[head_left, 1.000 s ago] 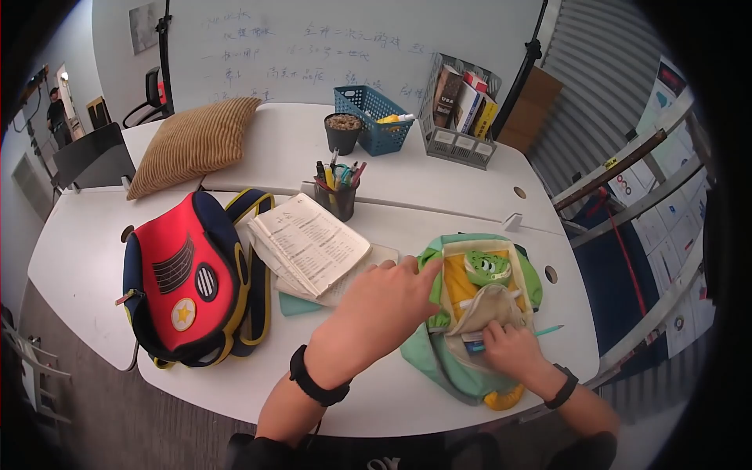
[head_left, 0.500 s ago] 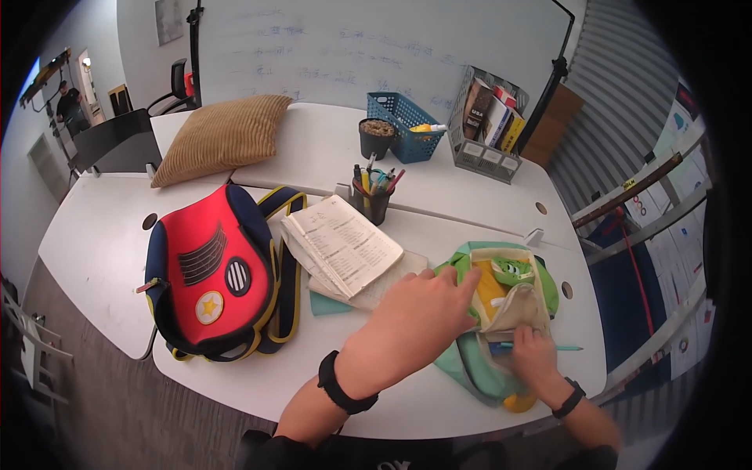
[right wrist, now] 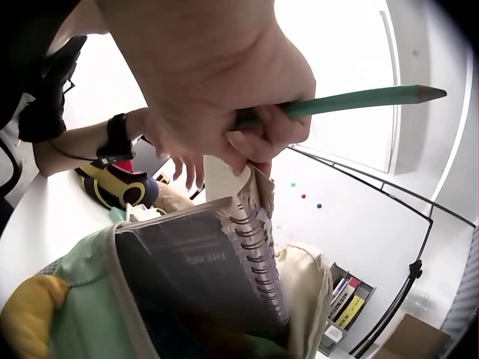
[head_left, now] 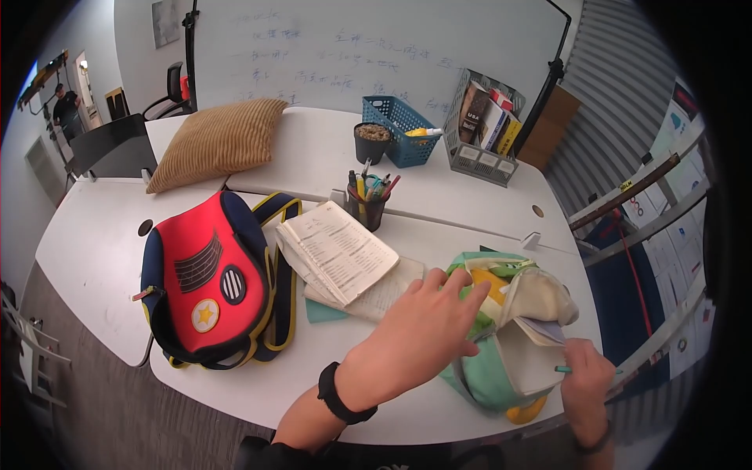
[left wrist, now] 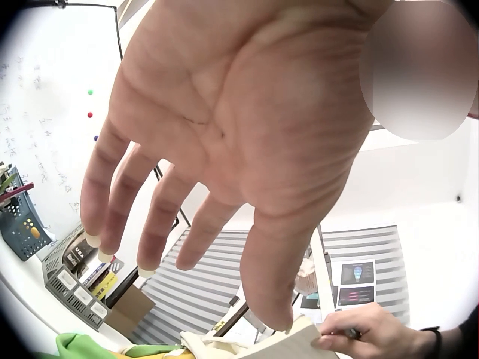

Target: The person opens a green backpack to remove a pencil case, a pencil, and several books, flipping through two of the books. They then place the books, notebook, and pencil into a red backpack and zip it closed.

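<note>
The open mint-green backpack (head_left: pixel 489 376) stands at the right of the table, a yellow patch showing inside. A spiral-bound notebook (right wrist: pixel 254 247) sticks partly out of its opening, the lower part hidden in the bag. With fingertips at the notebook's upper corner, my right hand (head_left: pixel 587 384) pinches it. That same hand also grips a teal pencil (right wrist: pixel 367 99) under its curled fingers, the tip pointing outward. Over the bag's left side, my left hand (head_left: pixel 415 329) spreads its fingers loosely and holds nothing; its palm fills much of the left wrist view.
A red and navy backpack (head_left: pixel 211 274) stands at the left. Between the bags lie an open book (head_left: pixel 341 254) and more papers. Behind are a pen cup (head_left: pixel 366 210), a potted plant (head_left: pixel 371 149), a blue basket (head_left: pixel 411 149), a book rack (head_left: pixel 478 160) and a brown cushion (head_left: pixel 219 149).
My right hand has moved right from inside the bag, bringing the notebook partly out with the pencil. The bag's cream flap has shifted, covering the green item seen before. My left hand stays over the bag.
</note>
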Demonstrator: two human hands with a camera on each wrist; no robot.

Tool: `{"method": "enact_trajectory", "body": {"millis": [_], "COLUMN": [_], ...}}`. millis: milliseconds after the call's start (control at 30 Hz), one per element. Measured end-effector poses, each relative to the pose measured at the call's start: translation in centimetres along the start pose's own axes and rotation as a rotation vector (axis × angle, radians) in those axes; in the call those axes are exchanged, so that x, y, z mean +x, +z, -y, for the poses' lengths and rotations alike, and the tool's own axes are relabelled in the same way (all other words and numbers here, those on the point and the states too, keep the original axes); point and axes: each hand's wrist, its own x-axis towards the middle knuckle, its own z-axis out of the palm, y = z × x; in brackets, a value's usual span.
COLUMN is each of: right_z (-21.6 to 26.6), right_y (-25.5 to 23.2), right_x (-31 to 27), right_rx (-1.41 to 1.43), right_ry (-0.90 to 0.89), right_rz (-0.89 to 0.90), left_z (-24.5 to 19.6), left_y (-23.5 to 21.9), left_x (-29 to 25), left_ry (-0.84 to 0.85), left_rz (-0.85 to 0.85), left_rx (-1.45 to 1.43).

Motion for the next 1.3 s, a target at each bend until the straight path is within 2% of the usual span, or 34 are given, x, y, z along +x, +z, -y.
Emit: {"method": "enact_trajectory", "body": {"millis": [100, 300, 467, 533, 633, 733, 833, 933, 1033, 1233, 1300], "right_z": [-0.2, -2.1, -3.1, -2.8, -1.5, -1.1, 0.2, -1.0, -0.9, -0.9, -1.2], "right_y": [-1.4, -2.2, -0.3, 1.0, 2.8, 4.3, 3.1, 4.7, 6.3, 6.4, 7.3], "right_x": [0.7, 4.2, 5.1, 3.8, 1.0, -2.7, -4.0, -5.9, -7.6, -6.6, -6.9], "right_rx": [0.048, 0.212, 0.248, 0.266, 0.404, 0.378, 0.178, 0.108, 0.035, 0.042, 0.008], "right_ry": [-0.028, 0.039, -0.106, -0.18, -0.191, -0.256, -0.21, -0.046, -0.085, -0.084, -0.165], "right_rz": [-0.049, -0.1, 0.052, 0.151, 0.267, 0.452, 0.752, 0.845, 0.761, 0.897, 0.793], "left_z": [-0.1, -0.2, -0.3, -0.2, 0.1, 0.3, 0.5, 0.3, 0.2, 0.2, 0.1], "left_y": [0.0, -0.4, -0.9, -1.0, -1.5, -1.5, -1.2, -1.1, -1.0, -0.7, -0.7], "left_x": [0.0, -0.3, -0.6, -0.9, -1.2, -1.1, -1.0, -0.8, -0.7, -0.7, -0.8], "left_ry": [0.014, 0.012, 0.0, -0.011, -0.032, -0.039, -0.033, -0.042, -0.046, -0.038, -0.036], "left_rz": [-0.019, -0.002, 0.007, -0.007, -0.014, -0.018, -0.026, 0.0, 0.009, 0.007, 0.008], "left_rx": [0.006, 0.011, -0.001, 0.002, 0.032, 0.055, 0.059, 0.062, 0.067, 0.067, 0.064]}}
